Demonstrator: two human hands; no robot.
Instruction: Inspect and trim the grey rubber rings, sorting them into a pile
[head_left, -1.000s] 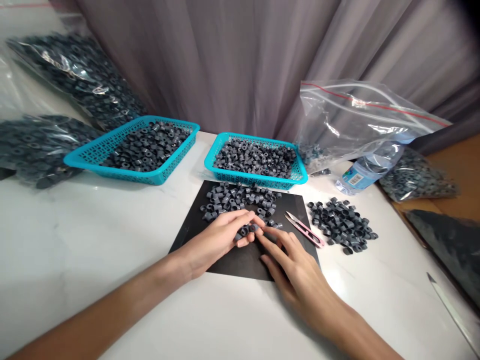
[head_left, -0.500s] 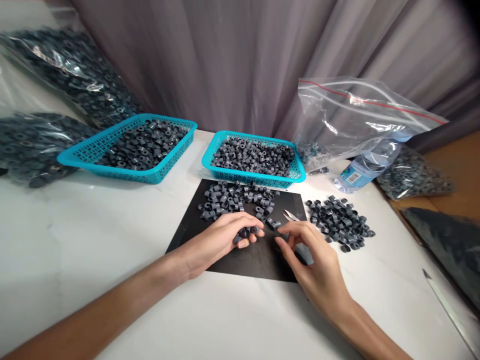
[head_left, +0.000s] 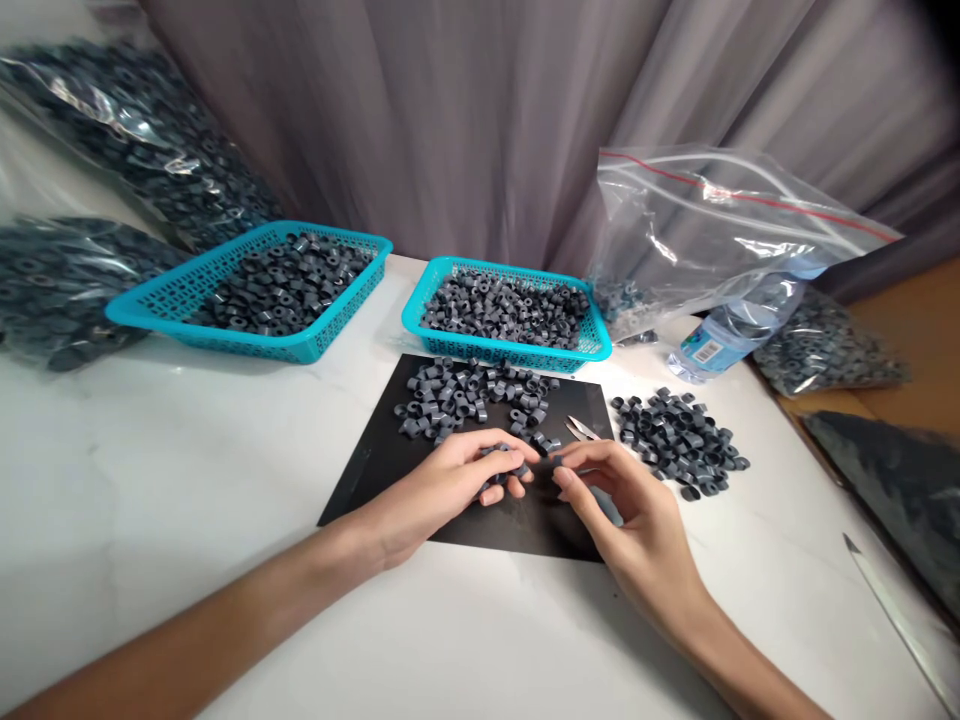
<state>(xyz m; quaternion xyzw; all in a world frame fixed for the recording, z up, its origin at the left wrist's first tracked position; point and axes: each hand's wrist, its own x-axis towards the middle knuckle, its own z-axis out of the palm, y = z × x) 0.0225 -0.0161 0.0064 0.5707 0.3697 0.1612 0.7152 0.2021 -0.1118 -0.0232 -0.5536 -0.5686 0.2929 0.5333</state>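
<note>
My left hand [head_left: 480,470] is closed around several small grey plastic rings [head_left: 504,462] above a black mat [head_left: 480,526]. Close beside it, my right hand [head_left: 619,500] pinches a single dark grey ring [head_left: 557,463] between thumb and fingertips. Loose rings [head_left: 448,390] lie on the far part of the mat, just beyond my hands. The points of a pair of scissors [head_left: 579,428] show past my right fingers; the rest is largely hidden by that hand. To the right of the mat, a pile of similar rings [head_left: 679,440] lies on the white table.
Two turquoise baskets, one at the left [head_left: 300,350] and one in the middle [head_left: 495,352], hold many rings. Bulging bags [head_left: 67,280] stand far left. Behind the right pile are a zip bag [head_left: 697,230] and a water bottle [head_left: 731,335]. A pointed blade [head_left: 885,590] lies far right.
My right thumb and fingers have closed on a ring and come nearer my left hand. My left thumb has shifted over the rings in its grip.
</note>
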